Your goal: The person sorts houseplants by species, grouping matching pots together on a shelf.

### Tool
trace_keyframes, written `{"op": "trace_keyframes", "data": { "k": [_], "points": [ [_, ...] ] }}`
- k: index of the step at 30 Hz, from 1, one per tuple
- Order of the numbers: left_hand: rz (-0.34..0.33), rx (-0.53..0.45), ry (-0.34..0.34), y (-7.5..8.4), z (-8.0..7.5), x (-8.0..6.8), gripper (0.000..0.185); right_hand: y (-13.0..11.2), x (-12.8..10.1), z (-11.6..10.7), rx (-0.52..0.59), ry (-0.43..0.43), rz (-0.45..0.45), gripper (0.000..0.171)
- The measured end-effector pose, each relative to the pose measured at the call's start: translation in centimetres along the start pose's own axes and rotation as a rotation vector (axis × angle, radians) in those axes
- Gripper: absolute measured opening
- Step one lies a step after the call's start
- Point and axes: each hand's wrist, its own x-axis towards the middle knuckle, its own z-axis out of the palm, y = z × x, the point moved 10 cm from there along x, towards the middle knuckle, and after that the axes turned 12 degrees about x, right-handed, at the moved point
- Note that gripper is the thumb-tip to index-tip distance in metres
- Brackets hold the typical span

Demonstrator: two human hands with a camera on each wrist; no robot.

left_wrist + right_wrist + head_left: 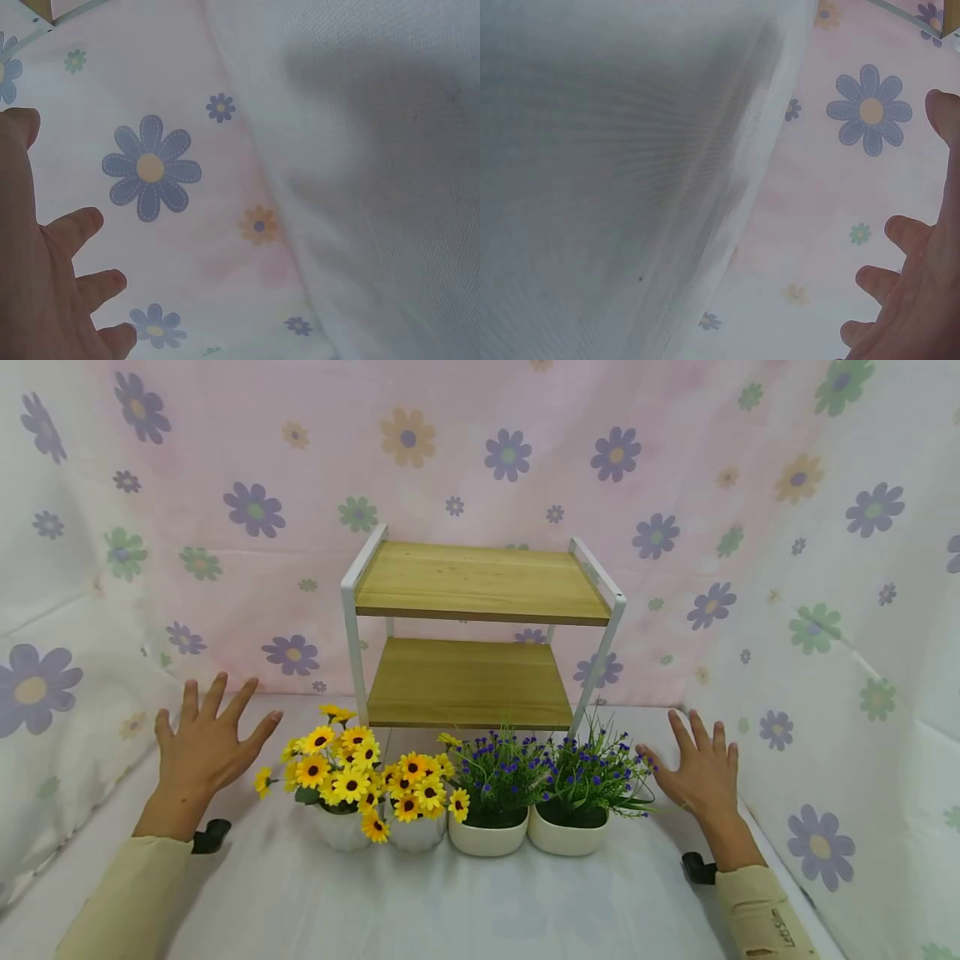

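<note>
My left hand [206, 747] is held with fingers spread at the left side, nothing in it. To its right stands a pot of yellow artificial sunflowers [341, 768] in a whitish pot, beside a second sunflower pot [416, 797]. Two cream oval pots of purple-flowered grass follow, one left [489, 839] and one right [567, 837], forming a row. My right hand [701, 768] spreads its fingers right of the last pot, holding nothing. Both wrist views show the spread fingers against the flowered cloth, with no object in either hand.
Behind the pots stands a two-tier shelf with a wooden top board [480, 581], a lower board [468, 681] and white metal side frames. White cloth [420, 910] covers the table. Flower-printed curtains [465, 452] close in the back and both sides.
</note>
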Motion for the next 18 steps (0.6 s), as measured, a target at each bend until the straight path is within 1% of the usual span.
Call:
{"op": "trace_keyframes", "data": {
  "k": [6, 11, 14, 18],
  "points": [
    [0.019, -0.010, 0.040, 0.3, -0.3, 0.0, 0.084, -0.5, 0.0, -0.2, -0.016, 0.021, -0.043, 0.087],
    [0.042, -0.018, 0.064, 0.4, -0.7, 0.0, 0.080, -0.5, 0.0, -0.3, -0.019, 0.042, -0.072, 0.086],
    [0.051, -0.024, 0.084, 0.5, -1.1, 0.0, 0.078, -0.5, 0.1, -0.4, -0.006, 0.050, -0.085, 0.085],
    [0.070, -0.032, 0.126, 0.7, -1.7, 0.0, 0.073, -0.8, -0.1, -0.6, 0.019, 0.062, -0.098, 0.083]
  ]
}}
